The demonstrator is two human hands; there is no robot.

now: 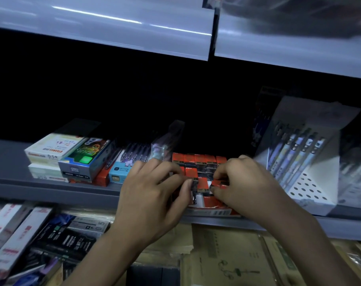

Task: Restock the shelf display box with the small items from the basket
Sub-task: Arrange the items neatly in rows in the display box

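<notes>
A red display box (211, 211) stands at the front edge of the grey shelf (51, 188), filled with rows of small red and black packs (200, 159). My left hand (152, 195) reaches into its left side, fingertips pinched on one small pack at the front row. My right hand (243, 182) is at the box's right side, thumb and fingers closed on another small red pack (217, 183) just above the front row. The basket is out of view.
Left of the display box lie a white 0.5 refill box (51, 150), a green-and-blue box (84, 159) and a blue pen box (118, 172). A white perforated pen stand (307, 182) rises at the right. Below the shelf are flat packs and brown cardboard (227, 254). A white shelf rail hangs overhead.
</notes>
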